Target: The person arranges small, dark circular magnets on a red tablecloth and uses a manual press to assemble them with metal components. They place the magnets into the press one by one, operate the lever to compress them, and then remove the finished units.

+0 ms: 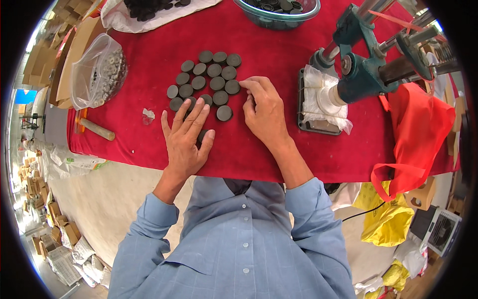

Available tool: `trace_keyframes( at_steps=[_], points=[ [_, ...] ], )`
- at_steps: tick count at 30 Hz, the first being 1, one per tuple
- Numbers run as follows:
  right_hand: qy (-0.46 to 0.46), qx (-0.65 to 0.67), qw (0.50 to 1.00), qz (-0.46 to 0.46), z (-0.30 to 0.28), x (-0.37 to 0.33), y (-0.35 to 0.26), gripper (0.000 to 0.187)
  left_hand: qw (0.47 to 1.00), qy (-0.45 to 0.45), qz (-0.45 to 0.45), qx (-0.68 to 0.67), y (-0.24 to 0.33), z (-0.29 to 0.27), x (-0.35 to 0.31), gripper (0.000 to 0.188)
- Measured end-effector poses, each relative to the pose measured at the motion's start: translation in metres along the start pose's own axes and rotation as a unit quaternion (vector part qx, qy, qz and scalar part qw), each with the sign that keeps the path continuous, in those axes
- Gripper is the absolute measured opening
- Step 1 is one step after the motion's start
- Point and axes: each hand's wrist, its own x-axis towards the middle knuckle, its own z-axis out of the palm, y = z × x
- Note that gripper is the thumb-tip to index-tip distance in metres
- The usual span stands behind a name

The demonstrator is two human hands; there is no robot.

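Observation:
Several round black discs (215, 70) lie close together in uneven rows on the red cloth. My left hand (186, 142) is open, palm down with fingers spread, over the near-left discs. It partly covers some of them, including a disc beside the thumb (201, 135). To the right of the group is my right hand (265, 107), with its index finger stretched to the edge of a disc (232, 87). The other right fingers curl inward, and the space under them is partly hidden. No disc is visibly lifted by either hand.
A green press (366, 55) stands right, its base wrapped in white plastic. A teal bowl (279, 20) and white bag (149, 25) hold black parts at the far side. Left are a clear bag of small parts (107, 74) and a wooden-handled tool (97, 129); a red bag (418, 129) hangs right.

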Motion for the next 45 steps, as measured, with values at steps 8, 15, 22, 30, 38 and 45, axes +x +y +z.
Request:
trace_keyframes(
  at_steps=[8,15,22,30,38,45],
  points=[
    [0.007,0.020,1.000,-0.001,0.002,0.003,0.000,0.033,0.998,0.009,-0.014,-0.068,-0.007,-0.004,0.003,0.051],
    [0.004,0.022,1.000,0.004,-0.001,-0.001,0.001,0.031,0.999,0.012,-0.016,0.039,-0.037,-0.005,0.026,0.049],
    [0.003,0.020,1.000,0.005,-0.001,0.000,0.001,0.031,0.999,0.016,-0.051,-0.012,-0.046,-0.002,0.020,0.048],
    [0.011,0.034,0.999,0.006,0.001,0.002,0.001,0.031,0.998,0.027,0.007,-0.063,-0.036,-0.013,0.041,0.051],
    [0.007,0.034,0.999,0.010,0.000,0.003,-0.001,0.030,0.990,-0.038,0.139,-0.006,-0.018,0.013,0.128,0.054],
    [0.008,0.006,1.000,-0.004,0.000,0.002,0.001,0.030,0.990,-0.049,0.129,-0.007,-0.023,0.029,0.134,0.046]
  ],
)
